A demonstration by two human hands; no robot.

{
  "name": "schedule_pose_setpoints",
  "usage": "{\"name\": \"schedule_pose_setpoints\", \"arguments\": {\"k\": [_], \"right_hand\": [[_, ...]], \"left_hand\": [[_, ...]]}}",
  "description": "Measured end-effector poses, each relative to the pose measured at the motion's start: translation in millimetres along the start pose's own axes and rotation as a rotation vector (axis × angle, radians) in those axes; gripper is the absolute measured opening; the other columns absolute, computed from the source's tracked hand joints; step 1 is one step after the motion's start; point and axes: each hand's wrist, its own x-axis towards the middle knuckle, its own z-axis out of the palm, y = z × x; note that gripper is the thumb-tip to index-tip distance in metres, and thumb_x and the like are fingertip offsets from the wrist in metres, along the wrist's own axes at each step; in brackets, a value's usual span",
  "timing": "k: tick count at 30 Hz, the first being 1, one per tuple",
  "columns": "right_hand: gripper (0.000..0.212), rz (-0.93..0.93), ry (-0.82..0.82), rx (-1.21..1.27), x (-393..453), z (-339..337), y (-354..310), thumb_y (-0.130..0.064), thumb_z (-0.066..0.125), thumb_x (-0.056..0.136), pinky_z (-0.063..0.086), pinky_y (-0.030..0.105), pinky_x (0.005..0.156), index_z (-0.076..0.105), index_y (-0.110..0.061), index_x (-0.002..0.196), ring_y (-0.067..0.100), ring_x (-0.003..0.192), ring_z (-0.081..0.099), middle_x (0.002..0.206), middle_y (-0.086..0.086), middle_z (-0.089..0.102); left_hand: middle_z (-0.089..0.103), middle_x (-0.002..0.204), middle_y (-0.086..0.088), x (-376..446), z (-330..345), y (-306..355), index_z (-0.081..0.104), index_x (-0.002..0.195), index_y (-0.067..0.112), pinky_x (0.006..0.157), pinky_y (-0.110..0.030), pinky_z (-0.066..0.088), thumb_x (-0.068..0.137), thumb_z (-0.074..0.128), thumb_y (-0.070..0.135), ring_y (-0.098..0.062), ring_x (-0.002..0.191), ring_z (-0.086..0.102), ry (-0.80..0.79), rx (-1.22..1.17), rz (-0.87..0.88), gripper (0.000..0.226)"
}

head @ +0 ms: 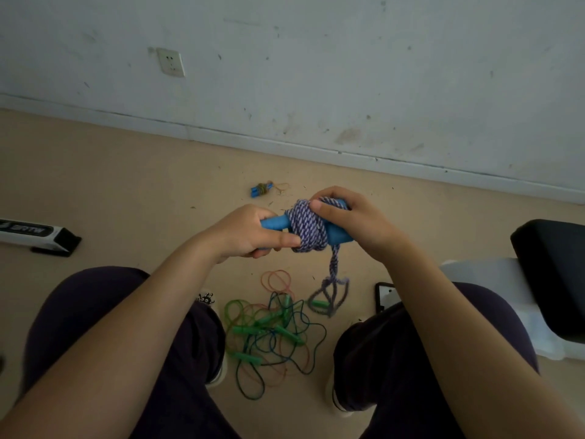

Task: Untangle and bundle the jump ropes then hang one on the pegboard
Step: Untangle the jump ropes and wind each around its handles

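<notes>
Both hands hold one jump rope above the floor, between the person's knees and the far wall. The left hand curls its grip round the blue handles, with the forefinger stretched out along the coil. The right hand clamps its grip over the purple-and-white rope, which is wound in tight turns about the handles; the thumb presses on the top of the coil. A short twisted tail with loops hangs down from the bundle. On the floor below, between the feet, lies a tangle of green-handled ropes. Farther off, near the wall, lies a small bundled rope with blue handles. A black phone lies just right of the tangle.
</notes>
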Motion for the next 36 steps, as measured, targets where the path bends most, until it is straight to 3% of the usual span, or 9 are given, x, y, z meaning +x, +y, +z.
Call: {"name": "schedule_pose_setpoints", "arguments": {"k": [3, 10, 15, 17, 20, 25, 30, 34, 36], "right_hand": [[0.046, 0.065, 0.026, 0.179, -1, 4, -1, -0.036, 0.073, 0.077, 0.056, 0.037, 0.075, 0.064, -0.004, 0.108, 0.023, 0.084, 0.067, 0.095, 0.011, 0.069], [0.04, 0.124, 0.021, 0.451, -1, 9, -3, -0.029, 0.073, 0.079, 0.052, 0.029, 0.065, 0.068, -0.006, 0.112, 0.02, 0.078, 0.06, 0.095, 0.014, 0.064], [0.037, 0.097, 0.0, 0.514, 0, 11, -3, -0.026, 0.069, 0.081, 0.043, 0.031, 0.067, 0.064, -0.003, 0.109, 0.025, 0.077, 0.054, 0.094, 0.019, 0.057], [0.024, 0.095, -0.035, 0.471, 1, 12, -3, -0.022, 0.065, 0.087, 0.034, 0.025, 0.056, 0.064, -0.003, 0.102, 0.015, 0.061, 0.043, 0.077, 0.01, 0.049], [0.021, 0.122, -0.026, 0.266, 3, 16, -1, -0.02, 0.053, 0.1, 0.022, 0.02, 0.048, 0.066, -0.005, 0.108, 0.008, 0.052, 0.027, 0.062, -0.004, 0.036], [0.033, 0.093, 0.049, -0.248, 7, 26, 0, -0.028, 0.048, 0.103, 0.032, 0.021, 0.052, 0.059, -0.018, 0.074, -0.001, 0.041, 0.038, 0.059, -0.006, 0.045], [0.036, 0.014, -0.028, -0.46, 1, 26, -1, -0.031, 0.048, 0.102, 0.034, 0.013, 0.051, 0.052, -0.023, 0.067, 0.0, 0.052, 0.043, 0.064, -0.004, 0.05], [0.034, -0.119, 0.004, -0.417, -4, 21, -8, -0.028, 0.055, 0.1, 0.031, 0.016, 0.05, 0.053, -0.019, 0.068, 0.002, 0.049, 0.04, 0.058, -0.007, 0.042], [0.032, -0.174, 0.041, -0.415, -6, 16, -10, -0.024, 0.057, 0.099, 0.029, 0.019, 0.051, 0.053, -0.015, 0.069, 0.004, 0.05, 0.037, 0.058, -0.007, 0.039]], "left_hand": [[0.052, 0.048, 0.0, -1, 1, 0, 0.062, 0.075, 0.01, 0.042, -0.02, 0.035, 0.055, 0.08, 0.062, -0.011, 0.041, 0.044, 0.044, -0.061, 0.005, 0.058], [0.052, 0.048, 0.001, 0, 6, -2, 0.063, 0.076, 0.01, 0.039, -0.017, 0.033, 0.056, 0.089, 0.059, -0.009, 0.039, 0.043, 0.157, -0.193, 0.023, 0.059], [0.05, 0.044, 0.004, 1, 11, -1, 0.062, 0.072, 0.013, 0.038, -0.016, 0.031, 0.077, 0.082, 0.042, -0.008, 0.037, 0.04, 0.256, -0.258, 0.052, 0.036], [0.05, 0.047, 0.005, 3, 8, 1, 0.061, 0.073, 0.011, 0.036, -0.017, 0.028, 0.087, 0.076, 0.032, -0.007, 0.037, 0.039, 0.358, -0.338, 0.058, 0.029], [0.051, 0.055, -0.001, 5, 2, 3, 0.062, 0.075, 0.009, 0.037, -0.018, 0.026, 0.088, 0.075, 0.031, -0.008, 0.038, 0.039, 0.486, -0.398, 0.049, 0.029], [0.048, 0.041, 0.01, 10, 11, 0, 0.061, 0.07, 0.012, 0.036, -0.017, 0.029, 0.086, 0.077, 0.031, -0.004, 0.035, 0.04, 0.59, -0.315, 0.003, 0.03], [0.052, 0.042, 0.011, 16, -1, -13, 0.061, 0.069, 0.011, 0.037, -0.017, 0.033, 0.083, 0.08, 0.033, -0.004, 0.035, 0.043, 0.734, -0.308, -0.041, 0.032], [0.06, 0.057, -0.001, 20, -6, -21, 0.066, 0.074, 0.007, 0.054, -0.03, 0.042, 0.079, 0.079, 0.044, -0.015, 0.048, 0.052, 0.685, -0.057, -0.1, 0.04], [0.06, 0.055, 0.002, 17, -5, -19, 0.066, 0.072, 0.013, 0.053, -0.03, 0.043, 0.076, 0.08, 0.049, -0.013, 0.047, 0.052, 0.517, 0.141, -0.13, 0.039]]}}
